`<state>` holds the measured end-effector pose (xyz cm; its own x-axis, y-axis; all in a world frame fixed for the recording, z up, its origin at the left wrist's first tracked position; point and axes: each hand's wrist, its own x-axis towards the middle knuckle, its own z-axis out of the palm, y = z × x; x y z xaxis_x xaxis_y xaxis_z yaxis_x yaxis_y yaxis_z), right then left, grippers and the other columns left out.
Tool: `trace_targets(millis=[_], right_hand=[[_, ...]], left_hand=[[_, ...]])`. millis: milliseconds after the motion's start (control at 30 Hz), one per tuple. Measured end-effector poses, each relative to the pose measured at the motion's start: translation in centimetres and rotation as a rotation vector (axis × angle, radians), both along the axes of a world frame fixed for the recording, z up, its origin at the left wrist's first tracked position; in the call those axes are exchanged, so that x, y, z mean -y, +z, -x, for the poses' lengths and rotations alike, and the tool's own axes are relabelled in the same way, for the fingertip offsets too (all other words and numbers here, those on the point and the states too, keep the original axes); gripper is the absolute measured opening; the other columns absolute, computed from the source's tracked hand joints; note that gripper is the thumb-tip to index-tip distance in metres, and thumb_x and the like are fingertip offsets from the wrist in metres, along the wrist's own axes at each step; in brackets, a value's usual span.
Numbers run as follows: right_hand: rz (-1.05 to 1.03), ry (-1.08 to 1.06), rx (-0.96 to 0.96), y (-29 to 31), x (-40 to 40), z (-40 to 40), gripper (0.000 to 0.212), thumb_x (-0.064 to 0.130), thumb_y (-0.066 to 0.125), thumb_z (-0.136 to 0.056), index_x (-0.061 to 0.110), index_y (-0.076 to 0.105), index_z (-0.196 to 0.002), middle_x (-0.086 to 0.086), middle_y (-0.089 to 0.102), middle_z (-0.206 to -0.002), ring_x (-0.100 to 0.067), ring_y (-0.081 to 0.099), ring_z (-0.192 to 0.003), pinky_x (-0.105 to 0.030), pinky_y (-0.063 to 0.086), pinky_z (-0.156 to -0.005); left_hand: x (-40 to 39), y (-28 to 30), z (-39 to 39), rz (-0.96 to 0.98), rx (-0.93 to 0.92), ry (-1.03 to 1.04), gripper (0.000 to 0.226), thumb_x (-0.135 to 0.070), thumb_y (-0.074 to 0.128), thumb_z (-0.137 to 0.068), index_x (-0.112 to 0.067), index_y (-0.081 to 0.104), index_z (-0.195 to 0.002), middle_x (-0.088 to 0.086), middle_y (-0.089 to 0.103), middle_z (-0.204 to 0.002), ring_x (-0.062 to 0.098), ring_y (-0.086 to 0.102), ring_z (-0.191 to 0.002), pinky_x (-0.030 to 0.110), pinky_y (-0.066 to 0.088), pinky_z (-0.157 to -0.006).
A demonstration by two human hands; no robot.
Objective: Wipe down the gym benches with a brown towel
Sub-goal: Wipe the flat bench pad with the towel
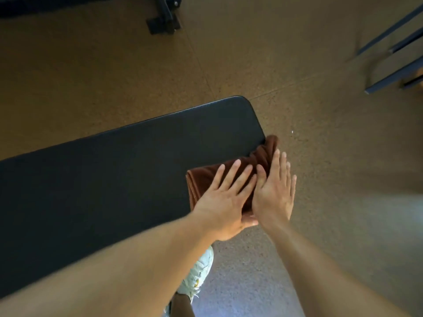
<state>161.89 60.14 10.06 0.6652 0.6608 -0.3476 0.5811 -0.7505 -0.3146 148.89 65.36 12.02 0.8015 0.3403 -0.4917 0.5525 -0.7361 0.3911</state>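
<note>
Your left hand (225,197) and right hand (273,195) press flat, fingers spread, hiding much of the folded brown towel (256,160) — bunched over the black bench (114,179) pad's end corner.

**Black bench on a speckled floor**

A black padded bench (119,170) runs from the left edge toward frame centre, its rounded end at upper centre. A folded brown towel (203,179) lies on its right end, bunched over the edge. Speckled tan floor (297,65) surrounds it.

Folded brown towel (231,177) at the near right corner of black padded bench (114,184), bunched over its edge
</note>
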Motion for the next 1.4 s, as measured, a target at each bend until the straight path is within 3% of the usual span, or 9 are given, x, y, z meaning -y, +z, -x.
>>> trace_targets(millis=[267, 467, 767, 833, 933, 1000, 1100, 1167, 1400], right_hand=[[0.003, -0.063, 0.074, 0.3, -1.7, 10.8, 0.072, 0.062, 0.029, -0.104, 0.030, 0.010, -0.167, 0.006, 0.000, -0.176, -0.021, -0.013, -0.161, -0.044, -0.009, -0.130], [-0.013, 0.270, -0.010, 1.2, -6.7, 24.3, 0.062, 0.057, 0.026, -0.108, 0.035, 0.016, -0.166, 0.012, 0.006, -0.175, -0.015, -0.006, -0.162, -0.044, 0.000, -0.132], [-0.052, 0.597, -0.100, 1.4, -9.9, 47.2, 0.057, 0.052, 0.023, -0.110, 0.038, 0.015, -0.165, 0.016, 0.005, -0.174, -0.009, -0.013, -0.160, -0.036, -0.007, -0.131], [-0.038, 0.681, -0.112, 1.6, -9.4, 51.1, 0.056, 0.051, 0.022, -0.110, 0.039, 0.013, -0.165, 0.017, 0.002, -0.173, -0.008, -0.015, -0.159, -0.036, -0.008, -0.131], [0.005, 0.854, -0.104, 1.7, -8.7, 54.1, 0.056, 0.052, 0.021, -0.111, 0.040, 0.009, -0.165, 0.018, -0.003, -0.172, -0.008, -0.020, -0.158, -0.039, -0.008, -0.131], [0.014, 0.946, -0.044, 1.4, -9.1, 54.2, 0.060, 0.059, 0.016, -0.110, 0.039, 0.006, -0.166, 0.015, -0.003, -0.173, -0.011, -0.020, -0.159, -0.041, -0.009, -0.130], [0.013, 1.014, 0.048, 0.6, -11.1, 52.7, 0.066, 0.066, 0.011, -0.106, 0.038, 0.004, -0.166, 0.012, -0.003, -0.175, -0.015, -0.019, -0.160, -0.045, -0.010, -0.130], [-0.009, 1.003, 0.083, 0.0, -12.7, 51.8, 0.067, 0.065, 0.011, -0.107, 0.036, 0.004, -0.166, 0.010, -0.003, -0.175, -0.016, -0.018, -0.160, -0.046, -0.010, -0.130], [-0.075, 0.825, 0.116, -1.0, -15.9, 45.8, 0.065, 0.059, 0.009, -0.108, 0.030, 0.008, -0.167, 0.005, 0.001, -0.176, -0.018, -0.014, -0.161, -0.046, -0.009, -0.130]], left_hand=[[1.3, -1.0, 10.0, -0.020, 0.126, 0.135, 0.075, -0.042, 0.026, -0.107, -0.015, -0.022, -0.158, 0.001, -0.031, -0.165, 0.018, -0.036, -0.149, 0.045, -0.012, -0.126], [-1.0, -0.4, 23.6, -0.084, 0.020, 0.342, 0.080, -0.046, 0.028, -0.108, -0.014, -0.027, -0.156, 0.003, -0.037, -0.162, 0.020, -0.040, -0.146, 0.045, -0.017, -0.124], [-1.6, 0.6, 47.4, -0.137, -0.068, 0.578, 0.066, -0.038, 0.009, -0.108, -0.017, -0.036, -0.151, -0.002, -0.040, -0.159, 0.019, -0.039, -0.147, 0.046, -0.019, -0.124], [-0.5, 0.3, 51.8, -0.180, -0.036, 0.638, 0.066, -0.036, 0.008, -0.104, -0.016, -0.028, -0.155, 0.001, -0.026, -0.166, 0.020, -0.030, -0.152, 0.047, -0.014, -0.125], [0.8, 0.8, 55.9, -0.118, -0.075, 0.667, 0.068, -0.033, 0.028, -0.097, -0.009, 0.013, -0.159, 0.008, 0.020, -0.168, 0.026, 0.007, -0.157, 0.051, 0.011, -0.122], [1.2, 1.0, 56.7, -0.058, -0.119, 0.672, 0.071, -0.034, 0.033, -0.094, -0.006, 0.021, -0.158, 0.010, 0.028, -0.166, 0.027, 0.011, -0.155, 0.051, 0.013, -0.120], [-0.5, 1.5, 55.5, 0.042, -0.139, 0.701, 0.079, -0.047, 0.006, -0.091, -0.013, -0.016, -0.158, 0.004, -0.022, -0.168, 0.024, -0.030, -0.152, 0.042, -0.013, -0.125], [-2.6, 1.8, 54.2, 0.105, -0.158, 0.727, 0.071, -0.049, 0.004, -0.098, -0.018, -0.032, -0.151, -0.003, -0.043, -0.158, 0.021, -0.044, -0.144, 0.039, -0.023, -0.121], [-9.3, 2.0, 47.4, 0.099, -0.237, 0.592, 0.084, -0.043, 0.036, -0.107, -0.019, -0.030, -0.154, -0.001, -0.038, -0.161, 0.022, -0.038, -0.146, 0.044, -0.014, -0.125]])
